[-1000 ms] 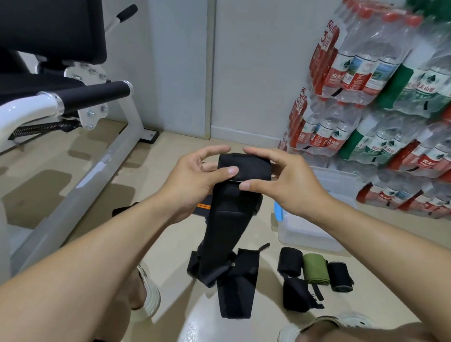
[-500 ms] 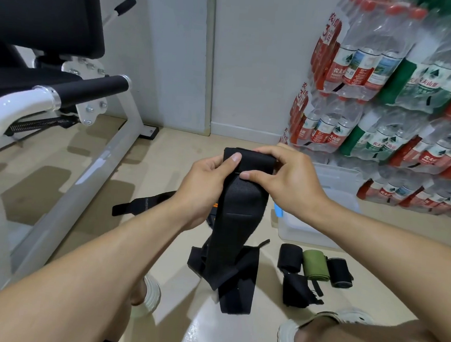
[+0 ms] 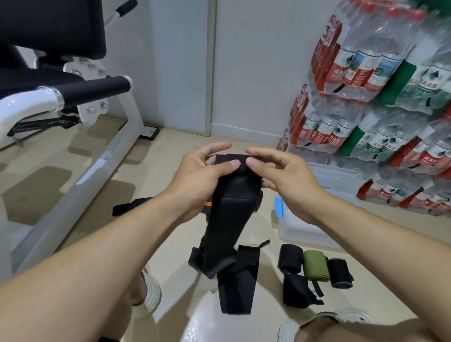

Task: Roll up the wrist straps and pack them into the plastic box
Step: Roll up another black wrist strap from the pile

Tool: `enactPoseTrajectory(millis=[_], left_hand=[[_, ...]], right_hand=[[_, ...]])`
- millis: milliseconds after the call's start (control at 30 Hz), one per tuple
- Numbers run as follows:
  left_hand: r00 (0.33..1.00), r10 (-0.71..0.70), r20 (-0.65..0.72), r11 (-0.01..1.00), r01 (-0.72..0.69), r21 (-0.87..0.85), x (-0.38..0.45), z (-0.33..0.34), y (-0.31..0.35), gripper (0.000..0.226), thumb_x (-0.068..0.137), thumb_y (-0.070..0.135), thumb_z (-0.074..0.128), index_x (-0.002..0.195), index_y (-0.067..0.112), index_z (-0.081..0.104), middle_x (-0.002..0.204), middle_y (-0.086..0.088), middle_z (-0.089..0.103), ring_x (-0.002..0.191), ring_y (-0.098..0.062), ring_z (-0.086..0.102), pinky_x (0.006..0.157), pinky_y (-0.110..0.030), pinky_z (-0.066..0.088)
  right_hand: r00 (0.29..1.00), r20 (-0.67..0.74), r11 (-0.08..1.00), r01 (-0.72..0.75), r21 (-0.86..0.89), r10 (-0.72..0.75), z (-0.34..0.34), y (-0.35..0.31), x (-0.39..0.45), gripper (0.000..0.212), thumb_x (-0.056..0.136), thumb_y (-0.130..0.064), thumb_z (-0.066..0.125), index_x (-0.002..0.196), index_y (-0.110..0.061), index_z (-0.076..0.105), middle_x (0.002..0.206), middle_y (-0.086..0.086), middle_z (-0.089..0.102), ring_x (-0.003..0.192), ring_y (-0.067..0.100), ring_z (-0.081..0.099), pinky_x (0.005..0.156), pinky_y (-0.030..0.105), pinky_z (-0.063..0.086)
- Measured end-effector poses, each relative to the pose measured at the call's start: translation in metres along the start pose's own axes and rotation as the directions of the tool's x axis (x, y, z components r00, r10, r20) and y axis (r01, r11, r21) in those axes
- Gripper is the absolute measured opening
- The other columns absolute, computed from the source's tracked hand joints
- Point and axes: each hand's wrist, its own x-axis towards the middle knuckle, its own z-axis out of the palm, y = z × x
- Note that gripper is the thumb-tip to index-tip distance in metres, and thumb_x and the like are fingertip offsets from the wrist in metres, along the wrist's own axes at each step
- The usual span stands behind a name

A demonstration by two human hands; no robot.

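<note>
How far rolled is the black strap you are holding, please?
Barely rolled: only the top end of the black strap is turned over between the left hand and right hand; the rest hangs straight down.

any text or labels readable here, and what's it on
"农夫山泉" on the bottle labels in the stacked water packs.
"3" large, on the red side wrap of the top pack; the characters around it are too blurred to read.
Smaller print on the bottle labels: too small to read.
No text shows on the black strap, the rolled straps or the plastic box.
</note>
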Motion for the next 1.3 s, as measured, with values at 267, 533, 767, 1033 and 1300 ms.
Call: enactPoseTrajectory(millis=[267,533,767,1033,1300], left_hand=[[0.994,0.077,0.082,0.994,-0.082,0.069,0.0043,-0.0094,-0.0045,0.067,0.089,-0.007,0.071,0.148,0.018,0.050,0.123,-0.004,0.074,0.107,-0.021,0.074,0.084,-0.034,0.062],[0.992,0.048,0.115,0.994,-0.059,0.094,0.0073,-0.0103,-0.0091,0.057,0.094,-0.002,0.067,0.146,0.015,0.051,0.125,-0.004,0.073,0.112,-0.022,0.071,0.093,-0.041,0.057],[0.992,0.000,0.124,1.000,-0.001,0.003,0.0062,-0.0041,-0.0034,0.058,0.101,0.026,0.063,0.155,0.024,0.042,0.136,-0.001,0.067,0.116,-0.015,0.070,0.102,-0.039,0.053],[0.997,-0.012,0.074,1.000,0.011,0.020,0.0054,-0.0066,-0.0011,0.030,0.099,0.023,0.067,0.129,0.025,0.067,0.118,-0.004,0.073,0.093,-0.019,0.074,0.078,-0.041,0.060],[1.000,0.022,-0.008,0.999,-0.021,0.048,0.0046,-0.0108,-0.0013,0.020,0.092,0.014,0.074,0.111,0.019,0.076,0.113,-0.017,0.075,0.100,-0.036,0.074,0.089,-0.053,0.060]], right_hand=[[0.984,0.131,0.985,-0.131,0.109,0.116,-0.0025,-0.0023,-0.0046,0.027,0.095,-0.014,0.069,0.121,-0.008,0.066,0.102,0.007,0.078,0.089,0.018,0.077,0.072,0.025,0.059],[0.996,-0.037,0.996,0.082,-0.037,-0.083,-0.0019,0.0004,-0.0001,0.033,0.083,-0.008,0.083,0.107,-0.024,0.067,0.111,0.010,0.071,0.093,0.022,0.073,0.069,0.033,0.059],[0.988,-0.066,0.989,0.137,-0.049,-0.140,0.0019,0.0023,-0.0024,0.032,0.082,-0.004,0.083,0.100,-0.022,0.063,0.106,0.010,0.071,0.081,0.023,0.071,0.072,0.041,0.061],[0.956,-0.063,0.934,0.262,-0.242,-0.285,0.0056,0.0006,-0.0020,0.040,0.076,-0.005,0.087,0.082,-0.036,0.063,0.093,-0.006,0.074,0.087,0.023,0.071,0.083,0.054,0.059],[0.998,0.005,0.996,0.070,0.049,-0.070,0.0033,-0.0068,-0.0008,0.028,0.076,-0.035,0.082,0.096,-0.017,0.074,0.100,0.003,0.076,0.095,0.022,0.075,0.094,0.042,0.058]])
